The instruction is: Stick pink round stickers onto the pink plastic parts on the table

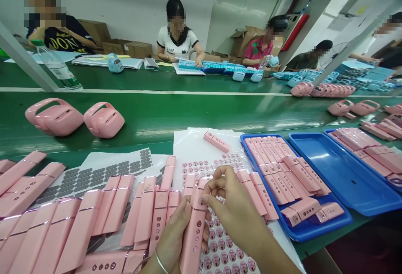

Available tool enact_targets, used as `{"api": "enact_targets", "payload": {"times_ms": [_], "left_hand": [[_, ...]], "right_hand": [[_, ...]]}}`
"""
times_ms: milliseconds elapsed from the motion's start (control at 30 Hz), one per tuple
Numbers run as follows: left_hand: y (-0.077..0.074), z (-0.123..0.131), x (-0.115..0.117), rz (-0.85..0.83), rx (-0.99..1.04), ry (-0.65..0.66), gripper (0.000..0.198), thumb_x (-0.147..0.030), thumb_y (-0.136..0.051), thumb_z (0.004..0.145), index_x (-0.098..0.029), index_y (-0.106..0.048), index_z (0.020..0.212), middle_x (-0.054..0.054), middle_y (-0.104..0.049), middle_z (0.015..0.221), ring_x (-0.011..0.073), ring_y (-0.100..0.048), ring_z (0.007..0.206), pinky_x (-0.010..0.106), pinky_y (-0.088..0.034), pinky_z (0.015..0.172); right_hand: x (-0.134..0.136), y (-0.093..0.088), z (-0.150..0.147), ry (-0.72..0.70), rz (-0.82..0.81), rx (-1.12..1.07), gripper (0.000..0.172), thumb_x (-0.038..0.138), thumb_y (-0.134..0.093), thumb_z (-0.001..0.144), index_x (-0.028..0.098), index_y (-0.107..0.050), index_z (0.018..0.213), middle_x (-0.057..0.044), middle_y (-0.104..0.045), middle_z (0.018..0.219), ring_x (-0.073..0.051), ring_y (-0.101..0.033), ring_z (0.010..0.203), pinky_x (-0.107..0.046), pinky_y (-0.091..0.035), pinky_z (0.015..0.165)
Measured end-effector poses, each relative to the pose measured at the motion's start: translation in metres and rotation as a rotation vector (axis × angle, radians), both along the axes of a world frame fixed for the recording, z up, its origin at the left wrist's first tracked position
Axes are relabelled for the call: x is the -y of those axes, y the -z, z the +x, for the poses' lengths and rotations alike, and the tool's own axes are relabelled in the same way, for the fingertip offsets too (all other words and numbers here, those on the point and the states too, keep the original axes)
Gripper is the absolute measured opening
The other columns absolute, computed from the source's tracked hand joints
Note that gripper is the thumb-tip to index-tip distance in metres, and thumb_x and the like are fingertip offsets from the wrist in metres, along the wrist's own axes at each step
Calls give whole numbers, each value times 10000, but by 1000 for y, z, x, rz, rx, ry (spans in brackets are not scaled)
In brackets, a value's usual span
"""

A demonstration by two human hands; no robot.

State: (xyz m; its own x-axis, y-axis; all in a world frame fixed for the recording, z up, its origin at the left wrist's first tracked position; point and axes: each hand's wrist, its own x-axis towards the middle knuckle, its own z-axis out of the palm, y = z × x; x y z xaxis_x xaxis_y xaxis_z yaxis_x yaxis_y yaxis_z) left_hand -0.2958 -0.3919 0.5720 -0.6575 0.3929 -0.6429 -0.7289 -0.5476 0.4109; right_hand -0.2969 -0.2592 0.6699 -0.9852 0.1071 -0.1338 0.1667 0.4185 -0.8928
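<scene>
My left hand (172, 234), a bangle at its wrist, is wrapped around a long pink plastic device (192, 240) with a row of small round buttons and a shiny band near the top. Above that row, my right hand (230, 198) pinches a small round sticker (202, 201) against the device's face; whether it is stuck down, I cannot tell. Under my hands lies a sheet of round stickers (216, 247) with printed pictures. More pink devices (144, 211) stand and lie close by on the left.
At right, a blue tray (292, 234) holds rows of pink devices, beside another blue tray (345, 173). Grey oval sticker sheets (106, 171) lie at left. Pink handled housings (105, 121) sit on the green belt (188, 111). Several people work across it.
</scene>
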Motion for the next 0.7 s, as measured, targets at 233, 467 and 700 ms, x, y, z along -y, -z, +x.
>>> {"api": "enact_targets", "payload": {"times_ms": [233, 467, 700], "left_hand": [[-9, 3, -3, 32, -56, 56, 516, -389, -671, 752, -232, -435, 1183, 24, -658, 767, 125, -578, 518, 217, -443, 470], [-29, 3, -5, 136, -200, 122, 247, -422, -425, 889, -189, -469, 959, 19, -594, 601, 104, -520, 457, 194, -423, 454], [-27, 4, -3, 94, -182, 104, 306, -418, -540, 833, -208, -527, 1056, 43, -653, 670, 128, -556, 491, 220, -449, 480]], "right_hand": [[6, -5, 0, 22, 104, 17, 243, 77, -494, 784, 260, -368, 884, 39, -556, 781, -168, -549, 728, -326, -440, 633], [4, 9, -3, 74, -3, -109, 182, 148, -495, 838, 267, -406, 945, 13, -540, 896, -170, -553, 845, -345, -467, 741], [6, 18, 11, 146, -32, -107, 142, 263, -445, 876, 278, -435, 1017, -21, -555, 995, -189, -575, 931, -348, -499, 788]]}}
